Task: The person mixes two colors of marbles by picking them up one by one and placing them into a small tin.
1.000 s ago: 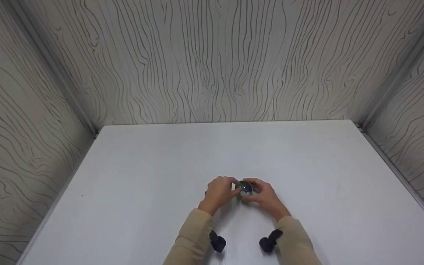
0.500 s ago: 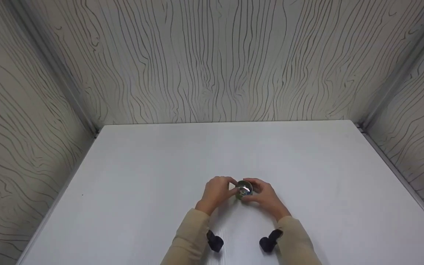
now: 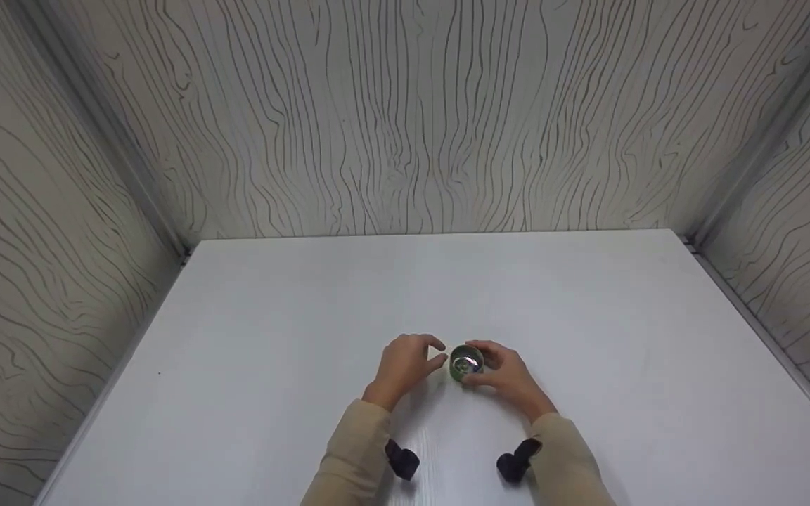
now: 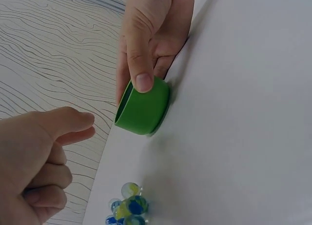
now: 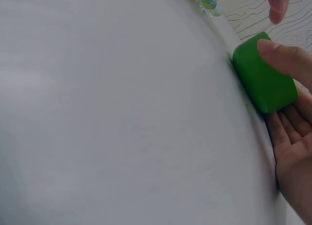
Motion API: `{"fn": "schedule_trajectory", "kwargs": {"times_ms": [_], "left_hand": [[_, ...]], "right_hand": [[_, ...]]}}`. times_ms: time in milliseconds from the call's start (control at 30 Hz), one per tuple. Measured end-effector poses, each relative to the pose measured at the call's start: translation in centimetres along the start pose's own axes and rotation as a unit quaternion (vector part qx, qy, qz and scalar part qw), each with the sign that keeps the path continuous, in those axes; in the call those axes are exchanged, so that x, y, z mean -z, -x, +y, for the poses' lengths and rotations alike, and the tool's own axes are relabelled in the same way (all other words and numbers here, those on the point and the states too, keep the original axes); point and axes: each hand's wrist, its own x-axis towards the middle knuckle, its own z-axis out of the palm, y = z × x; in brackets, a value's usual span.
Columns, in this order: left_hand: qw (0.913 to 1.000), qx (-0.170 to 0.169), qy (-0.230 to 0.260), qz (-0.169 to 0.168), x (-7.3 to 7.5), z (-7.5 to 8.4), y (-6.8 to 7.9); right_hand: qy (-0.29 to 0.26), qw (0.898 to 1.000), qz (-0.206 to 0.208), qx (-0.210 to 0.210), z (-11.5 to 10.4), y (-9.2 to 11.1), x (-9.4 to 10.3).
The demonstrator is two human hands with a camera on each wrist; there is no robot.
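A small round green cup (image 3: 463, 378) stands on the white table with its mouth up; a shiny inside shows in the head view. My right hand (image 3: 509, 376) grips it from the right, thumb on the near side and fingers around the far side. To the left of the cup, my left hand (image 3: 403, 364) hovers with thumb and forefinger stretched out and parted, nothing between them. Its other fingers are bent in the left wrist view. Several clear glass marbles (image 4: 131, 205) with yellow, blue and green swirls lie clustered by the left hand, hidden behind it in the head view.
White table (image 3: 271, 316) all round the hands, bounded by wood-patterned panels (image 3: 405, 119) at the back and both sides. Dark wrist devices (image 3: 403, 460) stick out from under the beige sleeves.
My left hand has drawn back left from the cup's rim, its fingertips now apart from it, uncovering the cup's mouth. The right hand and the cup stay in place.
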Motion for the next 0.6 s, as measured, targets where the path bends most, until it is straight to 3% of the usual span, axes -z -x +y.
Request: {"fn": "schedule_trajectory", "kwargs": {"times_ms": [600], "left_hand": [[0.9987,0.026,0.043,-0.004,0.6,-1.2,0.4]], "right_hand": [[0.007,1.000,0.011,-0.015,-0.1,0.1,-0.2]]}}
